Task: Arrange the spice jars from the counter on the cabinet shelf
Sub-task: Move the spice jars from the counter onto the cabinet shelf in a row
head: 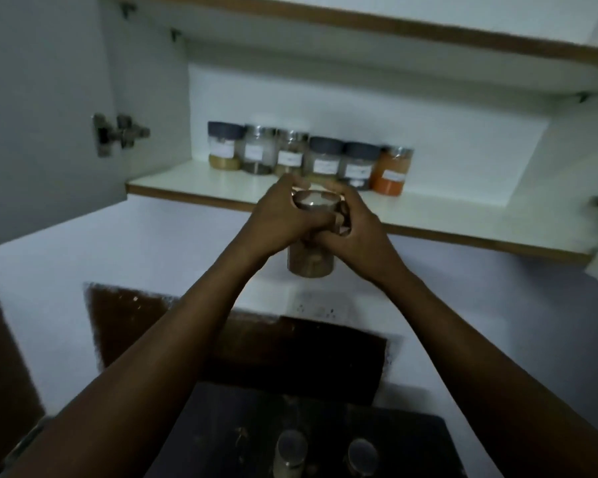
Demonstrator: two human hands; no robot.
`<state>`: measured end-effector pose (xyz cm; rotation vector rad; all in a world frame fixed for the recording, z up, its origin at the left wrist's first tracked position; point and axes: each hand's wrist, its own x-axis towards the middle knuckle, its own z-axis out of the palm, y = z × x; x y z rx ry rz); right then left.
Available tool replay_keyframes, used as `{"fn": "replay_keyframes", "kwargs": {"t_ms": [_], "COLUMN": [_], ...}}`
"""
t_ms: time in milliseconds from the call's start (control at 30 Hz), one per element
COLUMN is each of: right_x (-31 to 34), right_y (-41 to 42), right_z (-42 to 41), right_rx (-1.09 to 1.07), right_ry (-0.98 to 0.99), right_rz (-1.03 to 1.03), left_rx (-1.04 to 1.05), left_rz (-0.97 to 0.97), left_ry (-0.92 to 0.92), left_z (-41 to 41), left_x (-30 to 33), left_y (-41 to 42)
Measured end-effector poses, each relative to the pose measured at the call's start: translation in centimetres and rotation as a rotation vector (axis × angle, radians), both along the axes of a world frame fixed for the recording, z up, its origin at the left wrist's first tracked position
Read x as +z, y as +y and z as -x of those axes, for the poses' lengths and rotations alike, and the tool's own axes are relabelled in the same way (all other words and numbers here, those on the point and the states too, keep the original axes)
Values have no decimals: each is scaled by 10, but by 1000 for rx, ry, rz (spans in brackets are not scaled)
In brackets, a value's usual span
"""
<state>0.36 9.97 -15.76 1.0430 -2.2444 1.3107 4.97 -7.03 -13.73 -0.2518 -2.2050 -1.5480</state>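
I hold a clear spice jar point(310, 262) with brown powder and a silver lid up in front of the cabinet shelf point(201, 189). My left hand point(279, 220) wraps its left side and my right hand point(354, 225) its right side, both closed on it. The jar hangs just below the shelf's front edge. On the shelf stands a row of several labelled jars against the back wall, from a grey-lidded jar point(224, 146) at the left to an orange-filled jar point(392, 171) at the right. My hands hide part of the middle jars.
The cabinet door point(45, 108) stands open at the left with its hinge point(118, 132) showing. An upper shelf point(359, 22) runs above. Below are a wall socket point(316, 307), a dark tiled splashback point(290, 350) and a stove top with two knobs point(325, 453).
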Motion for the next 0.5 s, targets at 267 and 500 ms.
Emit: {"fn": "replay_keyframes", "kwargs": {"t_ms": [267, 500], "right_x": [90, 90], "right_y": [92, 144], "right_z": [71, 130], "right_rx": [-303, -462], "right_ry": [40, -143], "right_rz": [74, 70], "left_rx": [-32, 17], "left_rz": [-123, -166], "left_ry": [52, 8], "left_z": [100, 181], "left_x": [81, 63], "left_y": [106, 169]}}
